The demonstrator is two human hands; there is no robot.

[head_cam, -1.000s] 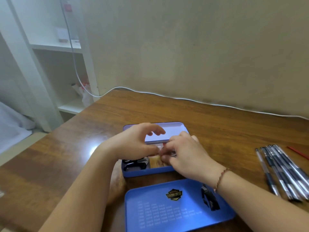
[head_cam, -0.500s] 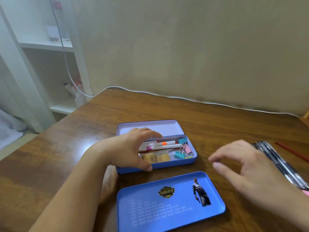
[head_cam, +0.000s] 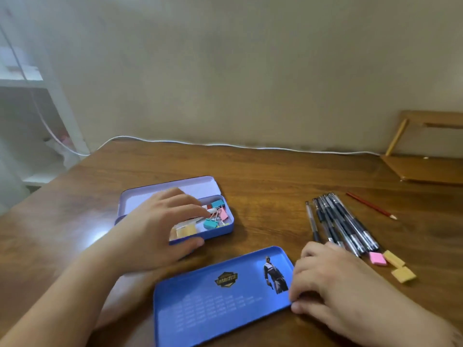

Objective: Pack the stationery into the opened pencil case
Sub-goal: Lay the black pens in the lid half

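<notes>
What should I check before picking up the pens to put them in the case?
1. Case open: ok, its lid stands back.
2. Case steadied: ok, left hand rests on its front edge.
3. Room in case: cannot tell, clips and erasers fill the visible part and the hand hides the rest.
4. Pens reachable: ok, bundled on the table just beyond the right hand.
5. Right hand free: ok, fingers hold nothing, though they touch the loose blue tray.
6. Other items left out: not ok, red pencil and three erasers remain on the table.
</notes>
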